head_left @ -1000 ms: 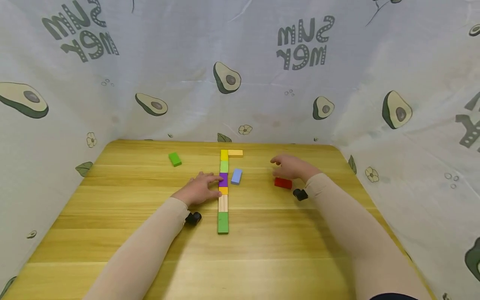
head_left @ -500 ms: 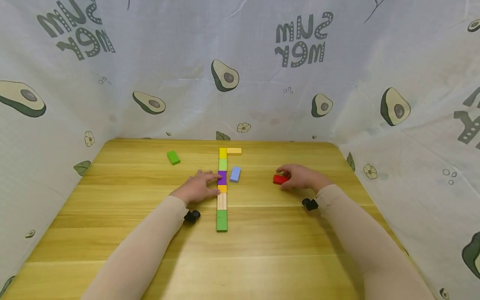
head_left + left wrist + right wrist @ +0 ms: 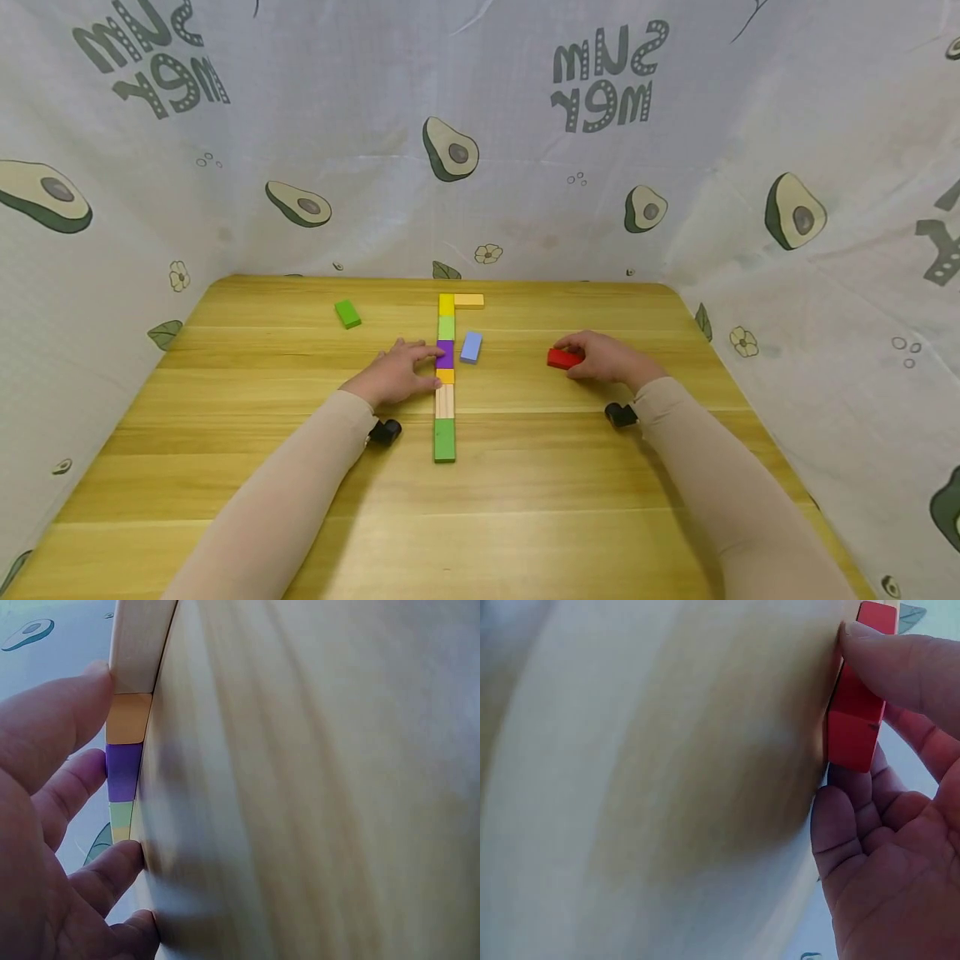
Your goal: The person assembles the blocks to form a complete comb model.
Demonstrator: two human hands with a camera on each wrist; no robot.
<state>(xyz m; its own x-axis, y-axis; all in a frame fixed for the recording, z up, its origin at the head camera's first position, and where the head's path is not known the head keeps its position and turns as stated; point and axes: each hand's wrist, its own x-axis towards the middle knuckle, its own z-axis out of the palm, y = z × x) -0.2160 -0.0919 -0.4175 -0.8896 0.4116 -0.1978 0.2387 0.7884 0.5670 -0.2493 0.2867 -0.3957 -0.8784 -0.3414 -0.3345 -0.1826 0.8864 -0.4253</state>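
A straight row of coloured blocks runs away from me down the middle of the table. From near to far come a green block (image 3: 444, 440), a bare-wood piece (image 3: 445, 402), an orange block (image 3: 446, 376), a purple block (image 3: 447, 358), a light green block (image 3: 446, 327) and a yellow block (image 3: 447, 304). My left hand (image 3: 392, 375) lies along the row's left side, fingers spread, with fingertips at the purple and orange blocks. On the right, my right hand (image 3: 606, 360) pinches a red block (image 3: 857, 694) between thumb and fingers, low at the table.
A pale orange block (image 3: 469, 302) sticks out rightward from the row's far end. Just right of the row lies a blue block (image 3: 471, 347). Another green block (image 3: 348, 314) sits at the back left. A printed curtain (image 3: 360, 108) surrounds the wooden table (image 3: 525, 517).
My right hand has come down and back from beyond the red block, and its thumb and fingers now grip it. My left hand stays by the row.
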